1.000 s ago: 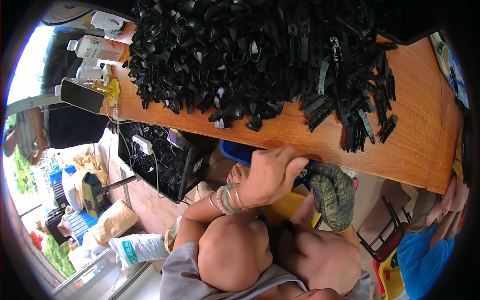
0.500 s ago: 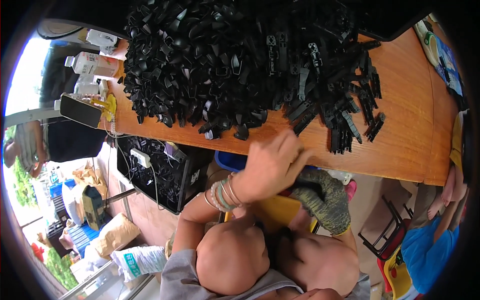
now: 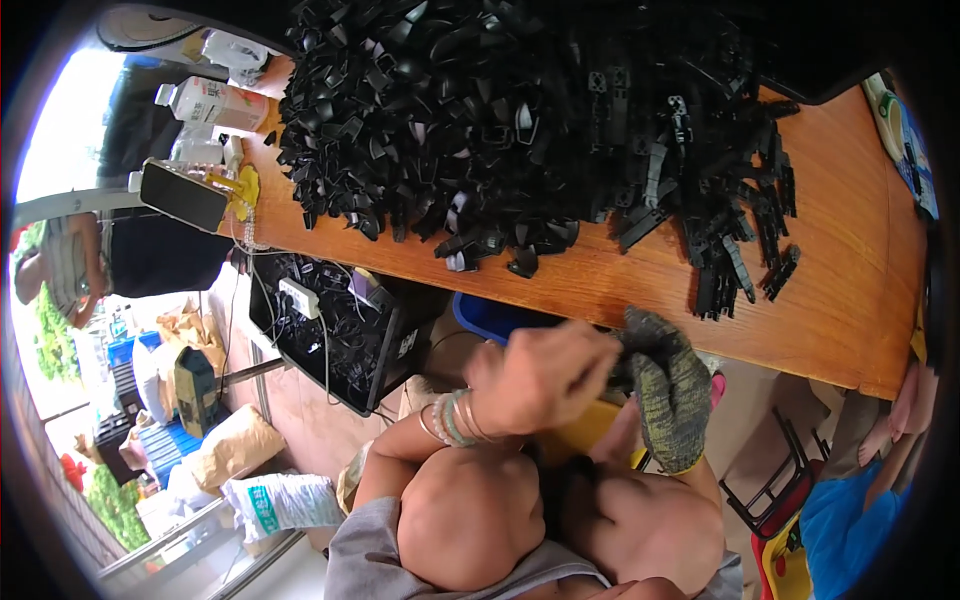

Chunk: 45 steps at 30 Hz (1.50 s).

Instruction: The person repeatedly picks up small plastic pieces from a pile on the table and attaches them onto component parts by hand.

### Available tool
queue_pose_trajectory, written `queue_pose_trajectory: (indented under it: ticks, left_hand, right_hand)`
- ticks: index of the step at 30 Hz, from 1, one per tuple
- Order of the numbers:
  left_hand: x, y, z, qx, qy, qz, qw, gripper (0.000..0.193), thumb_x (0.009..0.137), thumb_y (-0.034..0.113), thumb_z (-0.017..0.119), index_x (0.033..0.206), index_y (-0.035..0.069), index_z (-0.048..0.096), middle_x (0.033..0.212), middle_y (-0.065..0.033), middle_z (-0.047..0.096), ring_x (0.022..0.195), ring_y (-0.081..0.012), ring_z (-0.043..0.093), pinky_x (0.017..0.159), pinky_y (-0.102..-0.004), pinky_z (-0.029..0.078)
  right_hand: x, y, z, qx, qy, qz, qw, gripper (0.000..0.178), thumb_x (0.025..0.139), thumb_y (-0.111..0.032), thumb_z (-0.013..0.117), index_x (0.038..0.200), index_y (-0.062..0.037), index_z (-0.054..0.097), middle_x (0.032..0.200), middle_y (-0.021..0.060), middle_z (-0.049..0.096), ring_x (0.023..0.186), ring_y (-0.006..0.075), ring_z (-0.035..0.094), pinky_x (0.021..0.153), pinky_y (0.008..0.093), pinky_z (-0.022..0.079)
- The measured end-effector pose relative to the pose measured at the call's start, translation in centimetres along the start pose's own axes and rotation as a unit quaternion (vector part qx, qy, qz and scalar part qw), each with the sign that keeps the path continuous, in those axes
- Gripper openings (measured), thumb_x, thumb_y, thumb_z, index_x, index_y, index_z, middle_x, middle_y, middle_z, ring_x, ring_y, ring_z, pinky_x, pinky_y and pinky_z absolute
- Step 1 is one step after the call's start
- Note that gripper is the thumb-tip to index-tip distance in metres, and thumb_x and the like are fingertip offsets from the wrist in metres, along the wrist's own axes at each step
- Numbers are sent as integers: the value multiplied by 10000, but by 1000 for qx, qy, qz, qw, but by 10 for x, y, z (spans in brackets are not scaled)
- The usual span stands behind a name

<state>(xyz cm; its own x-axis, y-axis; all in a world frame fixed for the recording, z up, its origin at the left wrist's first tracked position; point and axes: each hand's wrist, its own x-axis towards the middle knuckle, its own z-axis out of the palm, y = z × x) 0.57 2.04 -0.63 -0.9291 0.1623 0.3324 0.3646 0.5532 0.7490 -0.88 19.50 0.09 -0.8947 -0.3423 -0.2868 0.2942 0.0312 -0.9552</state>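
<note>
My left hand (image 3: 553, 378), bare with several bracelets at the wrist, is held over my lap in front of the table edge. Its fingers are curled in and slightly blurred, so whatever they grip is hidden. Against its fingertips is my right hand (image 3: 668, 395), in a grey-green knit glove, fingers bent round a small black plastic part (image 3: 622, 374) that is mostly covered. Beyond both hands, a large heap of curved black plastic pieces (image 3: 420, 140) covers the wooden table (image 3: 840, 240). Longer black clip-like parts (image 3: 715, 285) lie at the heap's right side.
A phone (image 3: 185, 195) on a yellow stand and a drink bottle (image 3: 215, 103) are at the table's left end. Below sit a black crate (image 3: 375, 350) of parts and a blue bin (image 3: 490, 315). At right are a chair (image 3: 775, 480) and another person in blue (image 3: 850, 520).
My left hand has come down from the table edge, its fingers curling in beside the glove. The gloved hand has turned more upright. The view has shifted a little.
</note>
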Motion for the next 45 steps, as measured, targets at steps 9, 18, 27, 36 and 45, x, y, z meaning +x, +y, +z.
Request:
queue_pose_trajectory:
  ticks: [9,18,27,36,45]
  left_hand:
    - [7,-39,-15,274,137,-111,945,333,685,69,753,953,46,557,662,-36,497,480,-164,498,434,-259,379]
    - [9,-37,-10,187,118,-94,971,328,675,-9,712,962,20,555,911,-92,518,536,-185,515,489,-283,423]
    - [-1,-42,-3,174,178,-100,963,342,648,-25,727,944,26,565,911,-79,508,587,-154,443,512,-260,392]
    - [-3,-45,-2,194,165,-61,965,330,667,24,725,951,28,556,881,-100,533,667,-245,566,524,-312,448]
    - [-7,-34,-3,131,215,-44,967,306,675,-29,707,941,12,562,899,-103,554,678,-191,577,550,-259,472]
  right_hand:
    - [1,4,4,68,-36,39,996,465,896,-41,470,1348,-14,365,806,51,555,640,98,496,564,222,425]
    - [3,10,3,77,-38,52,995,460,902,-45,454,1351,-15,362,789,52,566,619,95,509,554,224,438]
    - [2,10,2,103,-16,71,992,433,912,-61,452,1336,-7,380,771,62,565,622,93,514,560,217,444]
    - [-1,10,2,118,-2,92,989,435,910,-53,459,1333,5,378,768,66,564,619,98,513,567,218,442]
    - [1,9,5,87,-21,32,995,428,907,-40,463,1326,10,389,784,72,576,623,115,522,572,233,449]
